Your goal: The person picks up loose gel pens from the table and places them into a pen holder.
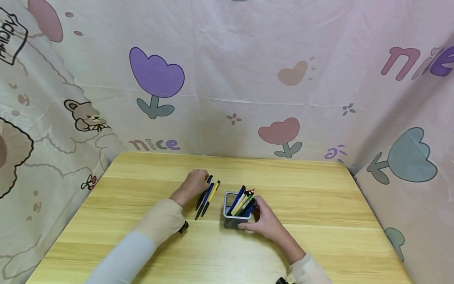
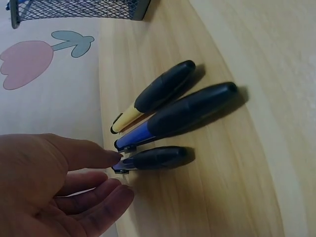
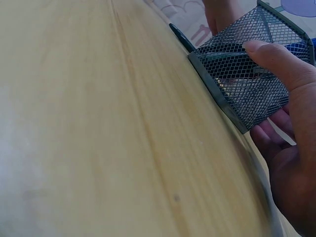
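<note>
My right hand grips a square mesh pen holder from its right side. In the right wrist view the thumb presses on the mesh wall, with other fingers curled at another side. Several pens stand leaning inside the holder. To its left, a yellow pen and two blue pens lie side by side on the table. At the far end of these pens is my left hand. Its thumb tip touches the clip end of the nearest blue pen, while the other fingers hang loosely bent, apart from the pen.
The pens and holder rest on a light wooden table. Behind it and along the sides hangs a printed cloth with flowers and bears. A dark wrist strap piece shows at the left sleeve.
</note>
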Tool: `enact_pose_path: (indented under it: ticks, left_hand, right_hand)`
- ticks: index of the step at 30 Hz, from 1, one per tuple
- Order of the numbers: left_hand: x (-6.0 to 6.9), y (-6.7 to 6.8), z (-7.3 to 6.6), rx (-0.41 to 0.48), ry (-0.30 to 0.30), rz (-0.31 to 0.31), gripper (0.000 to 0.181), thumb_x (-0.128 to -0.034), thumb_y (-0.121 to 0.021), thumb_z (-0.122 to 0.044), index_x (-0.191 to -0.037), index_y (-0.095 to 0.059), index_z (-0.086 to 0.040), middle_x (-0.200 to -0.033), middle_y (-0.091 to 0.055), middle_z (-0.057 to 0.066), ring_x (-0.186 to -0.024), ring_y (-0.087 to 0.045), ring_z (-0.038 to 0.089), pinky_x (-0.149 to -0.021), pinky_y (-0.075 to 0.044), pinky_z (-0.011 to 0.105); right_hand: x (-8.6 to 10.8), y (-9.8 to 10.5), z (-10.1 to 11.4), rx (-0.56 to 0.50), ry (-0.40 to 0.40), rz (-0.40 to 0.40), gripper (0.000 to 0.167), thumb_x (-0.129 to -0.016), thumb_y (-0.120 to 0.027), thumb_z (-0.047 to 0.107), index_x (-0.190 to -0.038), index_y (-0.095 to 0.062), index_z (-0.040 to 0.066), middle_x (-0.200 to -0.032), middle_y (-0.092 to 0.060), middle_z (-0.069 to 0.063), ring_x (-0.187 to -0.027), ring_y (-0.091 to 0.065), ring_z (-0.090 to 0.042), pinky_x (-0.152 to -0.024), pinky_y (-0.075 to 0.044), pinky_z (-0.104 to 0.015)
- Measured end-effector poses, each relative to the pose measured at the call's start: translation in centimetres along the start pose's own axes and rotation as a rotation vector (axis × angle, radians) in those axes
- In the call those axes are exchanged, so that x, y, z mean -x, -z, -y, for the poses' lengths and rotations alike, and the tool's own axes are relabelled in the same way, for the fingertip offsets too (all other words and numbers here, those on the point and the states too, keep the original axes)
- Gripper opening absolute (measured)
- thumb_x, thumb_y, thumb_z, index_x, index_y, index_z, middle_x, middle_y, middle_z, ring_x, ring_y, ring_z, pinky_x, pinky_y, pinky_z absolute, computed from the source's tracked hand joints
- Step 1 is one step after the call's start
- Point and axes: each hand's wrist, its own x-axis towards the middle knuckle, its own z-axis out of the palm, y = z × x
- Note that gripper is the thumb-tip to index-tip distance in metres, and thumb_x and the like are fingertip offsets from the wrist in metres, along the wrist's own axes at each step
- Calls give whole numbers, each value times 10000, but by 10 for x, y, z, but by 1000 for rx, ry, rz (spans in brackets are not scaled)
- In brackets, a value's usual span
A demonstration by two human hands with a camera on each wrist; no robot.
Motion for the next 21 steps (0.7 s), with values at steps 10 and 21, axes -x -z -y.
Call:
enact_pose_path:
  ticks: [10, 21]
  left_hand:
    - [-3, -3, 0, -44, 0, 2, 379, -828, -669, 54, -612, -418, -131, -604, -341, -23, -559, -333, 131, -512, -286, 235]
    - [-2, -3, 0, -119, 16, -5, 390, -825, -663, 52, -602, -406, -138, -597, -334, -21, -525, -342, 127, -473, -293, 239]
  right_hand:
    - [0, 0, 0, 6, -10, 4, 834, -703, -968, 219, -1378, -483, 159, -1318, -617, -79, -1167, -635, -197, -1025, -537, -209]
    - [-1, 0, -2, -19, -5, 12, 830, -707, -962, 189, -1380, -478, 154, -1330, -613, -87, -1189, -635, -214, -1037, -532, -203]
